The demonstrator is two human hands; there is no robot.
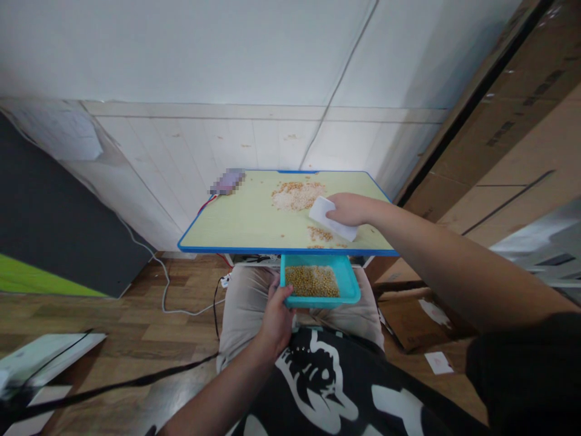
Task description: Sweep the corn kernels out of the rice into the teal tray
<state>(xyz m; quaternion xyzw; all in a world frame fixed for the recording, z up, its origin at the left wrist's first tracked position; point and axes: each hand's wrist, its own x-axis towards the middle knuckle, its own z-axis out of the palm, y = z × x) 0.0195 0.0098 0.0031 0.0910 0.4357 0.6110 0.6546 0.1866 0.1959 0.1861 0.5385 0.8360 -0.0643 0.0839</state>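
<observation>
My left hand [278,315] grips the near left corner of a teal tray [348,284] and holds it just under the table's front edge. Yellow beans [311,281] lie in the tray. My right hand [349,209] is closed on a white flat scraper [323,212] that rests on the tabletop. A small cluster of beans [320,234] lies just in front of the scraper, near the edge. Farther back sits a pile of white grains mixed with beans [297,195].
The small table [236,221] has a pale top and blue rim and stands against a white panelled wall. A blurred purple object [228,181] lies at its back left corner. Cardboard boxes [512,139] lean at the right. Cables [167,284] run over the wooden floor.
</observation>
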